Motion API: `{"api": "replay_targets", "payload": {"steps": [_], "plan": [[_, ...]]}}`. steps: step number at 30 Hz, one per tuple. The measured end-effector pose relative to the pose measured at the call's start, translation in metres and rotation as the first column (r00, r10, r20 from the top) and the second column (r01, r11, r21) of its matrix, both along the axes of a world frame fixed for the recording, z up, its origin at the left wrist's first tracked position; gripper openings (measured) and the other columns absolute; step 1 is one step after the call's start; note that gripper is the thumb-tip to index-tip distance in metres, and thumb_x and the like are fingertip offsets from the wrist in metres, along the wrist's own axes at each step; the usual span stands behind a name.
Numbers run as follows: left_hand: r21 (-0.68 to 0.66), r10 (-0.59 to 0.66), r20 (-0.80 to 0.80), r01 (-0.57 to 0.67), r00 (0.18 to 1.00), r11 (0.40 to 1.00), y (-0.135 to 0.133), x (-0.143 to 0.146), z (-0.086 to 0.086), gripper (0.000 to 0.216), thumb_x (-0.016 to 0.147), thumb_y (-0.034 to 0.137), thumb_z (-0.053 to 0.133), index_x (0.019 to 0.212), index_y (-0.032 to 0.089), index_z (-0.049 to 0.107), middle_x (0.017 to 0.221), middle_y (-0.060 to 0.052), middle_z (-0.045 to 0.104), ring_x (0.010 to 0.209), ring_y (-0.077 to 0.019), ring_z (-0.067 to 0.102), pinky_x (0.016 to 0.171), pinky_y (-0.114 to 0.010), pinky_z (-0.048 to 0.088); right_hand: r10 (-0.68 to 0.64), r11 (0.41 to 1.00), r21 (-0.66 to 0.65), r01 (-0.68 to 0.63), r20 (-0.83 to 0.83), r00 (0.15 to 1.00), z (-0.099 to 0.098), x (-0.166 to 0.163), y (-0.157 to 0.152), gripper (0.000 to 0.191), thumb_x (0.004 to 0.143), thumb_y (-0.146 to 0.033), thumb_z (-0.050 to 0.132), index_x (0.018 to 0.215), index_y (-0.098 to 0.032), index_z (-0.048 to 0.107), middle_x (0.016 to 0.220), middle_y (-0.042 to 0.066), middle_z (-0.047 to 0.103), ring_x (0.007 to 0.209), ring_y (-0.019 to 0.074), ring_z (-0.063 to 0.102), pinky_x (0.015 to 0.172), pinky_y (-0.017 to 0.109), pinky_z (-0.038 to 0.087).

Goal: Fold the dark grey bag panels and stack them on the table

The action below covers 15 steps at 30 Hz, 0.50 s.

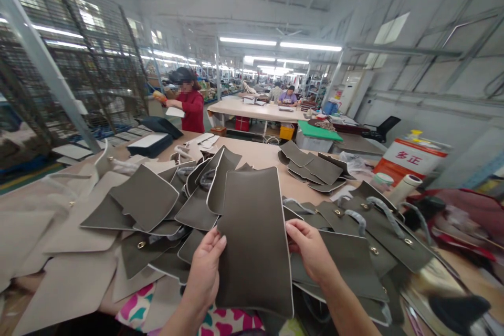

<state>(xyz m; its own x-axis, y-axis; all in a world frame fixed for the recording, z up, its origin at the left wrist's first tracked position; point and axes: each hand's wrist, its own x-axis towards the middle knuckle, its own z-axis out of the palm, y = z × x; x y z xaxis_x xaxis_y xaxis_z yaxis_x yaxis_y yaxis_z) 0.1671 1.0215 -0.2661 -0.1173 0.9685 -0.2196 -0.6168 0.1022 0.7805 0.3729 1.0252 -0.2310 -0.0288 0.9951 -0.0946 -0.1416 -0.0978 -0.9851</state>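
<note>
A dark olive-grey leather panel (254, 236) with pale edges stands raised in front of me, held at both sides. My left hand (207, 262) pinches its left edge between thumb and fingers. On the opposite edge, my right hand (309, 247) is closed with the thumb in front and the fingertips partly hidden behind. Left of the panel lies a heap of similar dark panels (145, 197), some with wrapped handles. To the right, several dark bag pieces (394, 231) with wrapped handles and gold-coloured hardware overlap one another.
Beige panels (82, 215) cover the table's left side. Another stack of dark panels (315, 165) sits farther back. At right stand a red-and-white can (411, 157) and a pale bottle (405, 189). A person in red (192, 107) stands beyond the table.
</note>
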Motion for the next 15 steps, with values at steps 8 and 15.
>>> {"api": "replay_targets", "payload": {"steps": [8,15], "plan": [[0.010,0.014,-0.033,-0.014,0.999,1.000,-0.0028,-0.0018,-0.0009,0.049,0.058,0.027,0.072,0.103,0.015,0.057,0.116,-0.010,0.056,0.116,-0.0248,0.043,0.100,-0.037,0.031,0.047,0.999,0.000,-0.047,0.060,0.997,0.0047,-0.0044,-0.0038,0.023,0.075,-0.037,0.057,0.078,-0.015,0.062,0.064,0.000,0.059,0.057,0.0129,0.053,0.050,0.023,0.045],[0.046,-0.004,-0.021,0.005,1.000,0.999,-0.0044,-0.0036,0.0034,0.040,0.061,0.026,0.070,0.098,0.015,0.059,0.106,-0.009,0.063,0.108,-0.0245,0.051,0.093,-0.035,0.039,0.046,0.999,0.004,-0.046,0.038,0.998,0.0094,-0.0050,-0.0061,0.022,0.073,-0.037,0.059,0.078,-0.015,0.062,0.066,0.001,0.060,0.060,0.0130,0.054,0.050,0.022,0.045]]}}
